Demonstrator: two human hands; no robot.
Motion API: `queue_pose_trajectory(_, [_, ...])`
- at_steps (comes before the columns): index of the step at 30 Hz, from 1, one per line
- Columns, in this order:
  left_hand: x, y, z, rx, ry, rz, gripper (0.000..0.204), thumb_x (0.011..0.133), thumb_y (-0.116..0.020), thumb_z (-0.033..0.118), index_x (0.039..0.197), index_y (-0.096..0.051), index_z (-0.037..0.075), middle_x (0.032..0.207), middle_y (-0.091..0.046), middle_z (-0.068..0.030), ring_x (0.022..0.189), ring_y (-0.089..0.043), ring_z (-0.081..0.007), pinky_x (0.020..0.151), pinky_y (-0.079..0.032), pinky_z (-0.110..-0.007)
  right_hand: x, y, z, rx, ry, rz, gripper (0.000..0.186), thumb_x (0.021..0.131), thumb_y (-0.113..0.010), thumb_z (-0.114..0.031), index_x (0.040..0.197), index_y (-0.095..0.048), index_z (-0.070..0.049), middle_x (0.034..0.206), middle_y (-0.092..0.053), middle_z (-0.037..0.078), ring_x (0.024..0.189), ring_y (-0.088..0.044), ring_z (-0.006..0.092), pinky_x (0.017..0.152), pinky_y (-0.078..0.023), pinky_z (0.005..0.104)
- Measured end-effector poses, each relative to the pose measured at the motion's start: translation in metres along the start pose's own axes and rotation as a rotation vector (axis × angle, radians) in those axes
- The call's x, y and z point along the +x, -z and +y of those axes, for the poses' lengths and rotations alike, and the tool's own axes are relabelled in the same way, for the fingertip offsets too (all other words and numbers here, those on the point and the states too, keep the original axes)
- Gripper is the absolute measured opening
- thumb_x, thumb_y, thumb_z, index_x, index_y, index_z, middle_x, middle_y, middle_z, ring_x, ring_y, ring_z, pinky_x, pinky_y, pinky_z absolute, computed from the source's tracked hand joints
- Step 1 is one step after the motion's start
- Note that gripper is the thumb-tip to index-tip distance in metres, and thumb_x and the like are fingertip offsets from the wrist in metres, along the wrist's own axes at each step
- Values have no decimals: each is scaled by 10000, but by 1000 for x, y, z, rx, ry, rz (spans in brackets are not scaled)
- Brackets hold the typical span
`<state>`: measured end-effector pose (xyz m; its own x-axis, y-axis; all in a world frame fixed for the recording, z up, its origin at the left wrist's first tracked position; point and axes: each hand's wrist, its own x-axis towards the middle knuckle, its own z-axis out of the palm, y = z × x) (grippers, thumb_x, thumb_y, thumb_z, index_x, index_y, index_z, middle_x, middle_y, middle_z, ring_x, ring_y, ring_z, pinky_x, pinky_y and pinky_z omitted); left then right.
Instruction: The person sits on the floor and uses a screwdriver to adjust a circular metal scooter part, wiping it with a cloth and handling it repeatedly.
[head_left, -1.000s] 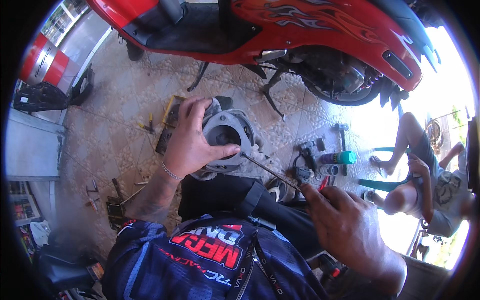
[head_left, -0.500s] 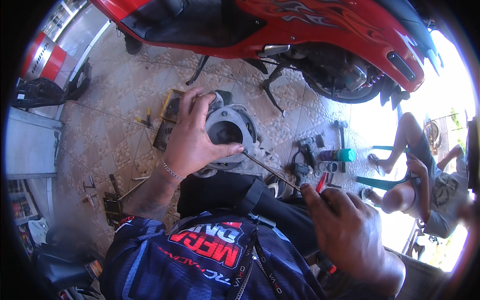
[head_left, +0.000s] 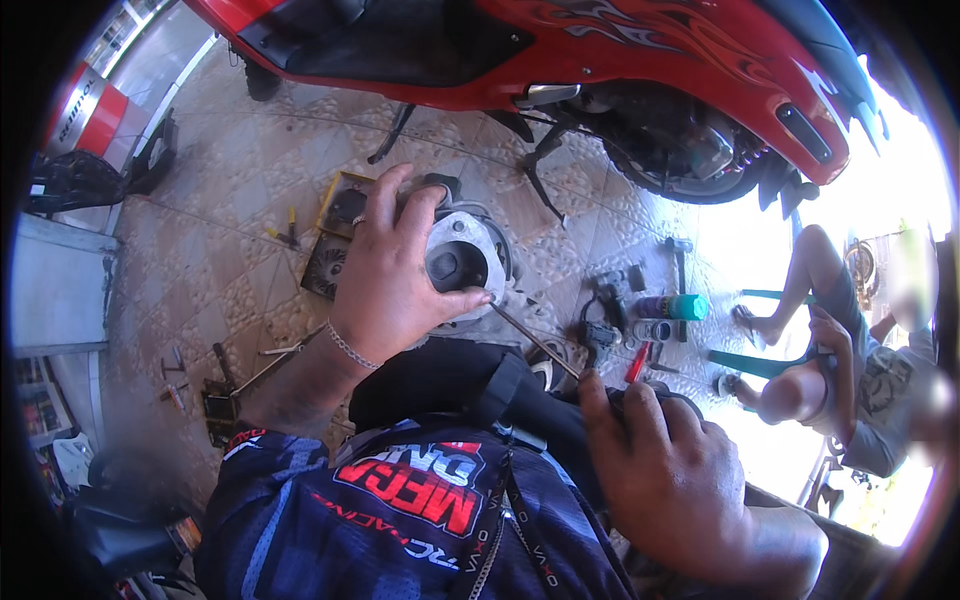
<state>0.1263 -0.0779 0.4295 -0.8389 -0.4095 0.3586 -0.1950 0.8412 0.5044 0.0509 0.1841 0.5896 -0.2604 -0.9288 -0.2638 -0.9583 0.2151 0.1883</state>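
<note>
The person's dark blue shirt (head_left: 290, 520) is nearest, with bright letters on the front. The right hand (head_left: 672, 470) is curled up tight, and it holds the back end of a long metal rod (head_left: 535, 341). Its fingers hide that end, so I cannot tell what the handle looks like.

The rod slants away to a grey engine casing (head_left: 484, 238) with a big round hole. The rod's tip is at the casing's near right edge, just beside the left thumb. The left hand (head_left: 395, 265) has its thumb and fingers spread wide. The thumb lies across the near side of the hole, and the fingers reach over the casing's far left side. So the casing sits between thumb and fingers, just above the person's lap. A silver bracelet (head_left: 350, 346) is on that wrist.

Past it, on the floor, are yellow-handled pliers (head_left: 290, 232) on the left. A spray can (head_left: 685, 307) with a green cap and a hammer (head_left: 681, 272) lie on the right. Farther off stands a red scooter (head_left: 640, 60).
</note>
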Motion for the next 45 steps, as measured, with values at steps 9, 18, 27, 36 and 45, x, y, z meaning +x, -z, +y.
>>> queue_pose_trajectory(9, [2, -1, 2, 50, 85, -58, 973, 580, -1040, 330, 1379, -565, 41, 1512, -456, -228, 1359, -538, -461, 1104, -505, -521, 3, -27, 11, -54, 84, 54, 513, 869, -685, -130, 1371, -696, -28, 1060, -680, 151, 728, -676, 192, 518, -565, 340])
queue_pose_trajectory(18, [5, 7, 11, 58, 84, -58, 1031, 558, -1056, 363, 1386, -543, 26, 1385, -471, -213, 1270, -537, -426, 1081, -494, -502, 5, -16, 24, 218, 91, -14, 559, 945, -651, -136, 1455, -551, 71, 1056, -696, 220, 864, -773, 327, 565, -640, 404])
queue_pose_trajectory(27, [-2, 8, 21, 112, 38, -20, 1029, 561, -1050, 379, 1388, -544, 34, 1335, -476, -215, 1241, -543, -430, 1043, -502, -518, -4, -27, 21, 189, 97, 83, 524, 956, -660, -163, 1416, -556, 66, 995, -696, 190, 833, -785, 294, 569, -640, 383])
queue_pose_trajectory(36, [2, 10, 24, 213, -1, -62, 945, 614, -1018, 402, 1369, -578, 43, 1331, -483, -177, 1173, -590, -403, 997, -526, -498, -2, -29, 21, 131, 112, 112, 504, 955, -651, -176, 1395, -573, 56, 974, -697, 172, 803, -785, 281, 555, -630, 373])
queue_pose_trajectory(45, [3, 10, 26, 235, -20, -45, 907, 610, -1020, 407, 1327, -589, 57, 1304, -493, -160, 1144, -596, -385, 963, -536, -489, 4, -23, 33, 248, 112, 17, 453, 972, -646, -173, 1364, -565, 40, 989, -706, 179, 836, -799, 321, 585, -651, 419])
